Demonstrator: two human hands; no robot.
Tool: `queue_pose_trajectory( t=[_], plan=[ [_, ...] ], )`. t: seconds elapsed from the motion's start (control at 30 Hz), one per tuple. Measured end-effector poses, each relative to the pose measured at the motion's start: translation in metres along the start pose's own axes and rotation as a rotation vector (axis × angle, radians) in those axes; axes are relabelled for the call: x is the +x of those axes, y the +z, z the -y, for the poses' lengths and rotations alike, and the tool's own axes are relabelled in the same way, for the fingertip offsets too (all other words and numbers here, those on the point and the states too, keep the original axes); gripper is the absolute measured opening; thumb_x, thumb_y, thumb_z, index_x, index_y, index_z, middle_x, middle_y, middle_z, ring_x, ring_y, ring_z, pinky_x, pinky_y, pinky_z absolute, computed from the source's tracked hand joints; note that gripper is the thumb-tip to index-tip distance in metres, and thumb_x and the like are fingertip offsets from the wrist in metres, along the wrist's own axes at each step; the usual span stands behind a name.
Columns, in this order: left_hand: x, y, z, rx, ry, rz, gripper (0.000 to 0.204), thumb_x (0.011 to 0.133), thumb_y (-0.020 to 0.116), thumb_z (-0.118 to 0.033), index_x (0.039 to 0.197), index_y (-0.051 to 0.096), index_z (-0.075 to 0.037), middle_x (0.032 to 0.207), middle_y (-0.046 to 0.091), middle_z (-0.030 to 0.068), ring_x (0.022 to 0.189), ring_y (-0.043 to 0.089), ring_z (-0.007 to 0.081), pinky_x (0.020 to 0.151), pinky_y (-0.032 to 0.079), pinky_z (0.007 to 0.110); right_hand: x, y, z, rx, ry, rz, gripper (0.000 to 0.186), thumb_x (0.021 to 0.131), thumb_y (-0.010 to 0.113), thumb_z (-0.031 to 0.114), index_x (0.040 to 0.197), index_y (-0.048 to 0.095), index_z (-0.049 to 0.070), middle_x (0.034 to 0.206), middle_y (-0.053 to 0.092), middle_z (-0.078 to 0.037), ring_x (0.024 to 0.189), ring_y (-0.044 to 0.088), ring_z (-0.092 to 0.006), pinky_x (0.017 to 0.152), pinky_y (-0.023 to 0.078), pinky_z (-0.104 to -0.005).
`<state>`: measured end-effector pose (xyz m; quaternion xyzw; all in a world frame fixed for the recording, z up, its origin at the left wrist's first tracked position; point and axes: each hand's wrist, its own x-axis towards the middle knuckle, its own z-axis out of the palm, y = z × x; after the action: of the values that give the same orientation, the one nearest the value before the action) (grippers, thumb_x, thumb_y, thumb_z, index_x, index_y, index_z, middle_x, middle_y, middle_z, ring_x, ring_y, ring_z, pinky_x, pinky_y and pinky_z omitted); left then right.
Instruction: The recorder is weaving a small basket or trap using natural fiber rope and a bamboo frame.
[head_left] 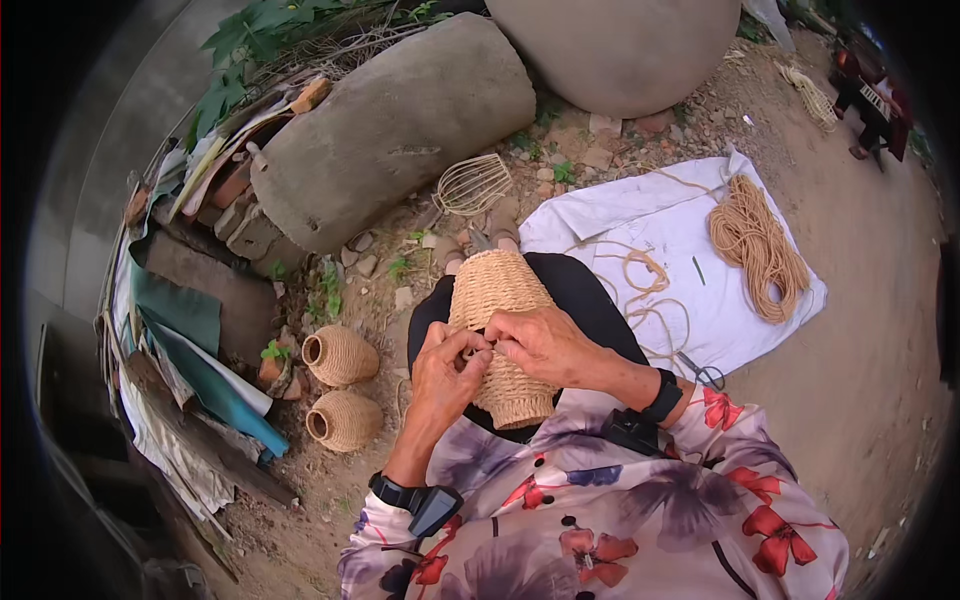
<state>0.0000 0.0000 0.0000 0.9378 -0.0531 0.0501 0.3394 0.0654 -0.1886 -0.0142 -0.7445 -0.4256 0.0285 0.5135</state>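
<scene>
A tan woven rope vessel (505, 285) lies across my lap on dark cloth, its narrower rimmed end toward me. My left hand (450, 375) is closed at the middle of the weave, thumb and fingertips pinched on it. My right hand (535, 345) bends its fingers onto the same spot, almost touching the left; the detail between the fingertips is hidden. To my left on the dirt lie two small woven jars (345, 420). At my right a white sheet (600, 210) carries a coil of tan rope (750, 250), loose strands and dark-handled scissors (708, 373).
A wire frame (470, 185) lies beyond my feet. A concrete cylinder (390, 120) and a large grey rounded object (610, 40) edge the far side. Broken boards, bricks and teal sheeting (180, 300) pile at the left. A dark red-and-black object (870, 100) stands far right.
</scene>
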Motion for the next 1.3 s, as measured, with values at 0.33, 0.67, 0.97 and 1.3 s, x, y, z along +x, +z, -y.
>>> queue_pose_trajectory(
  t=[0.33, 0.67, 0.97, 1.3],
  plan=[
    [-0.021, -0.005, 0.032, -0.473, -0.321, -0.129, 0.02, 0.087, 0.06, -0.007, 0.106, 0.059, -0.004, 0.097, 0.063, 0.0056, 0.063, 0.054, 0.0101, 0.055, 0.046, 0.027, 0.007, -0.008, 0.01, -0.142, 0.226, 0.065, 0.008, 0.082, 0.064, 0.013, 0.088, 0.063, 0.007, 0.069, 0.065, -0.008, 0.063, 0.064, -0.0227, 0.059, 0.047, -0.0349],
    [-0.033, -0.01, 0.042, -0.025, -0.061, -0.2, 0.026, 0.084, 0.065, -0.011, 0.109, 0.06, -0.007, 0.085, 0.064, 0.0142, 0.071, 0.063, 0.0305, 0.068, 0.05, 0.04, 0.007, -0.011, 0.016, -0.138, 0.243, 0.093, 0.009, 0.084, 0.063, 0.012, 0.088, 0.063, 0.003, 0.066, 0.064, -0.008, 0.057, 0.06, -0.0153, 0.055, 0.045, -0.0299],
    [-0.061, -0.029, 0.076, 0.133, -0.052, -0.029, 0.014, 0.08, 0.063, -0.005, 0.094, 0.063, -0.003, 0.084, 0.063, 0.0169, 0.075, 0.061, 0.0369, 0.069, 0.049, 0.044, 0.007, -0.011, 0.013, -0.109, 0.235, 0.066, 0.009, 0.083, 0.062, 0.009, 0.087, 0.064, 0.001, 0.066, 0.063, -0.006, 0.058, 0.058, -0.0111, 0.055, 0.045, -0.0279],
    [-0.064, -0.023, 0.058, 0.075, -0.06, -0.033, 0.011, 0.082, 0.066, -0.007, 0.091, 0.062, -0.003, 0.084, 0.063, 0.0142, 0.082, 0.065, 0.0327, 0.075, 0.051, 0.04, 0.008, -0.01, 0.018, -0.113, 0.282, 0.086, 0.01, 0.084, 0.063, 0.01, 0.088, 0.063, 0.0, 0.067, 0.063, -0.006, 0.057, 0.056, -0.0091, 0.054, 0.044, -0.0273]
  ],
)
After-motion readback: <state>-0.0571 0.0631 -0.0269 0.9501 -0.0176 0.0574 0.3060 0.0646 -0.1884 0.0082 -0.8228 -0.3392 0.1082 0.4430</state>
